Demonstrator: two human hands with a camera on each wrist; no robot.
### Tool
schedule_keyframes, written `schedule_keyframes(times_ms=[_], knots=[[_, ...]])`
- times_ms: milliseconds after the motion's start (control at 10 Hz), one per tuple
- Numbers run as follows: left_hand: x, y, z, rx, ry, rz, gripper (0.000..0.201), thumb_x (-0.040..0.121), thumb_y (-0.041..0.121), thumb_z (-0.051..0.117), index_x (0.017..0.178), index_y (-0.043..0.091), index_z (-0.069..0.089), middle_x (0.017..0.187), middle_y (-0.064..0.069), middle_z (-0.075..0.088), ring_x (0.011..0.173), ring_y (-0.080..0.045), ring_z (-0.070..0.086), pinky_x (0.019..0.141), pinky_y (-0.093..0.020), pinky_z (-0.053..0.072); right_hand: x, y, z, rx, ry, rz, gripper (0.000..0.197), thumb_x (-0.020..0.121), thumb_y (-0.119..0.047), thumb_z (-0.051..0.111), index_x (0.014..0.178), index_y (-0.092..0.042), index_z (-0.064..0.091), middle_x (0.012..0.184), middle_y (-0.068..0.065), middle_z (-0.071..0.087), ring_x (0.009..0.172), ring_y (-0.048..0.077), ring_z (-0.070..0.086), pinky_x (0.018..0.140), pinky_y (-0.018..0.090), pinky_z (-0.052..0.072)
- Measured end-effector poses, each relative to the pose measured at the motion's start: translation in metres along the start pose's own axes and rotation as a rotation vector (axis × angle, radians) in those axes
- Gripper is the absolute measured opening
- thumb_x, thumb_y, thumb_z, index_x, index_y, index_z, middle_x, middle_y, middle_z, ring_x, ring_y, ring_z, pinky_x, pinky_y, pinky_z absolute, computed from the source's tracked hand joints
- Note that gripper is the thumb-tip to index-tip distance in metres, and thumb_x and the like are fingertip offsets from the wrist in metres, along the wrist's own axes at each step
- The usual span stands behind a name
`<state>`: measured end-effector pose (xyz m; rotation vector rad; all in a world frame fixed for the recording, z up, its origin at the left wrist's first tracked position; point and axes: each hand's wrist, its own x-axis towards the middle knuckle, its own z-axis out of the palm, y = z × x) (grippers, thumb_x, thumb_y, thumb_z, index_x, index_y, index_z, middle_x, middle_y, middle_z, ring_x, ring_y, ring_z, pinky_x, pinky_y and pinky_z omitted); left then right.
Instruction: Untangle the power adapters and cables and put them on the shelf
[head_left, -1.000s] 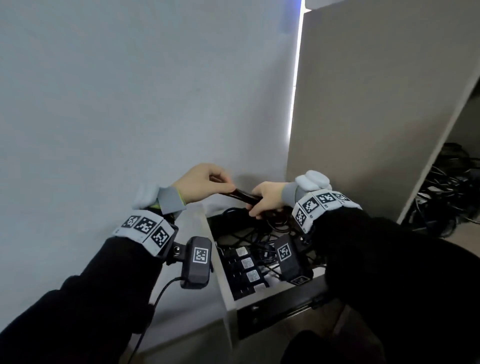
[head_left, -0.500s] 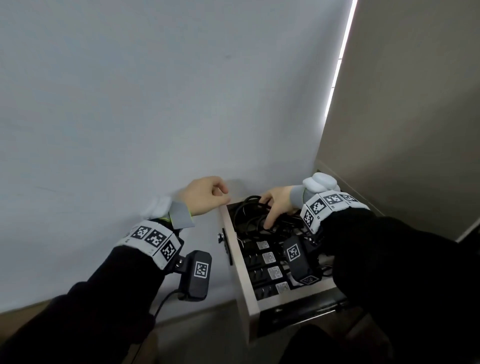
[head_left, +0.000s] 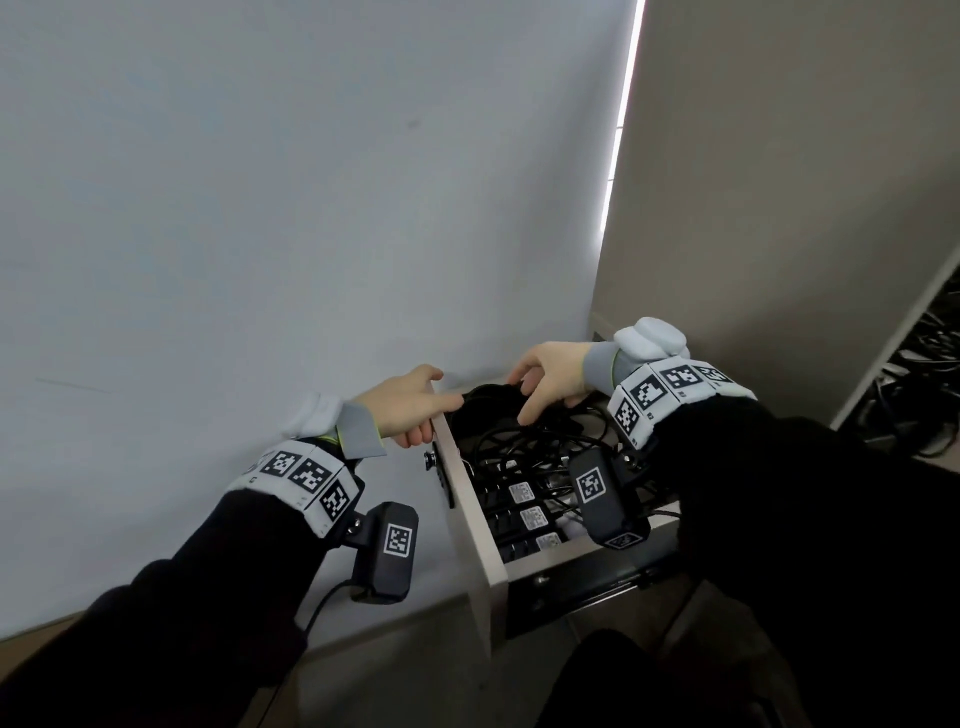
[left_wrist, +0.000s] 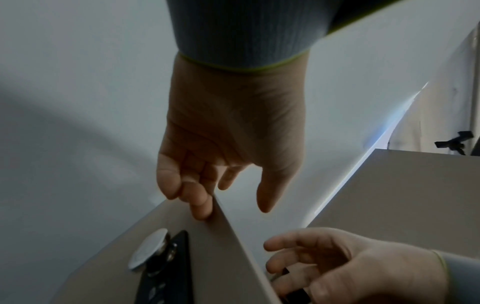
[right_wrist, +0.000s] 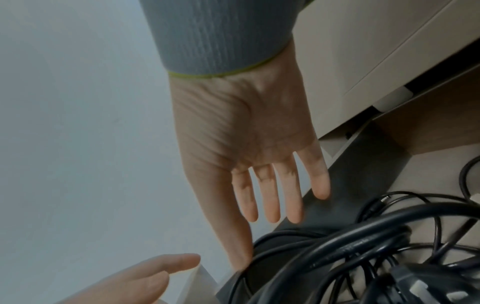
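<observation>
Hands have let go of the black cable they stretched between them a second ago: right hand (head_left: 545, 376) hovers spread over the cables (head_left: 524, 436) in the drawer (head_left: 475, 525), left hand (head_left: 408, 410) loose at its edge. Nothing's shelved yet.

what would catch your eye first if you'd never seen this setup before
The open drawer at the centre of the head view, crammed with a black tangle of cables at the back and a row of labelled power adapters at the front. Both hands reach to its far end: the left hand rests on the side wall's top edge, and the right hand spreads open over the cables.
</observation>
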<state>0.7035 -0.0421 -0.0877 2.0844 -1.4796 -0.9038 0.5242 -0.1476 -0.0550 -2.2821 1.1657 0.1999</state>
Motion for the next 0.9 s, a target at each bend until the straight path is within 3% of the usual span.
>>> schedule_keyframes(times_ms=[100,200,300,400,500,600,700,800,900], knots=[[0.005,0.015,0.013,-0.003,-0.004,0.022,0.066,0.092,0.039,0.049,0.147,0.018,0.02,0.075,-0.01,0.065,0.061,-0.022,0.061,0.064,-0.033,0.052,-0.011,0.005,-0.008,0.066,0.061,-0.005,0.046,0.081,-0.021,0.071,0.124,-0.02,0.055,0.117,0.005,0.067,0.091,0.013,0.061,0.068,0.027,0.048],[0.013,0.042,0.037,-0.003,-0.004,0.063,0.06,0.094,0.037,0.046,0.144,0.016,0.021,0.073,-0.01,0.063,0.059,-0.02,0.059,0.058,-0.03,0.05,-0.035,0.012,-0.016,0.116,0.105,-0.024,0.036,0.084,-0.018,0.065,0.119,-0.021,0.055,0.113,0.008,0.069,0.084,0.012,0.061,0.075,0.03,0.048],[0.021,0.074,0.067,-0.061,0.001,0.098,0.042,0.096,0.033,0.044,0.129,0.012,0.028,0.07,-0.01,0.057,0.056,-0.02,0.055,0.053,-0.029,0.047,-0.065,0.025,-0.019,0.141,0.144,-0.044,0.032,0.086,-0.016,0.061,0.118,-0.019,0.056,0.111,0.011,0.069,0.081,0.012,0.061,0.075,0.03,0.048],[0.024,0.101,0.092,-0.066,-0.038,0.172,0.029,0.093,0.035,0.042,0.109,0.014,0.032,0.085,-0.012,0.059,0.066,-0.023,0.061,0.059,-0.034,0.05,-0.09,0.034,-0.017,0.143,0.166,-0.082,0.028,0.088,-0.014,0.058,0.117,-0.016,0.057,0.107,0.014,0.07,0.079,0.013,0.06,0.072,0.029,0.047],[0.018,0.131,0.119,0.082,-0.174,0.266,0.019,0.094,0.021,0.044,0.108,0.01,0.05,0.105,-0.014,0.057,0.094,-0.03,0.061,0.071,-0.04,0.053,-0.118,0.046,-0.016,0.138,0.235,-0.105,0.026,0.088,-0.013,0.057,0.113,-0.014,0.059,0.094,0.008,0.07,0.079,0.017,0.063,0.069,0.025,0.05],[0.015,0.152,0.144,0.154,-0.203,0.235,0.023,0.098,0.001,0.038,0.109,-0.018,0.046,0.114,-0.008,0.054,0.107,-0.028,0.054,0.08,-0.031,0.046,-0.14,0.055,-0.016,0.151,0.302,-0.108,0.022,0.086,-0.01,0.058,0.107,-0.017,0.061,0.085,-0.003,0.068,0.082,0.019,0.068,0.079,0.03,0.056],[0.0,0.178,0.158,0.169,-0.27,0.288,0.025,0.085,0.008,0.056,0.105,-0.007,0.057,0.114,-0.011,0.053,0.108,-0.019,0.051,0.083,-0.015,0.036,-0.169,0.067,-0.02,0.183,0.383,-0.108,0.022,0.087,-0.008,0.056,0.108,-0.012,0.062,0.074,-0.009,0.064,0.067,0.007,0.063,0.076,0.02,0.053],[-0.005,0.186,0.154,0.196,-0.415,0.402,0.004,0.074,0.012,0.052,0.073,0.012,0.048,0.076,-0.001,0.047,0.068,-0.002,0.048,0.056,-0.012,0.04,-0.195,0.076,-0.025,0.192,0.399,-0.121,0.018,0.088,-0.01,0.057,0.105,-0.013,0.061,0.08,-0.003,0.068,0.068,0.006,0.065,0.076,0.016,0.051],[-0.011,0.201,0.143,0.201,-0.425,0.344,0.005,0.084,0.013,0.053,0.084,0.016,0.057,0.082,0.003,0.061,0.073,-0.011,0.057,0.063,-0.023,0.041,-0.222,0.079,-0.036,0.261,0.469,-0.132,0.013,0.089,-0.007,0.055,0.099,-0.015,0.059,0.083,0.001,0.069,0.076,0.013,0.068,0.077,0.025,0.053]])
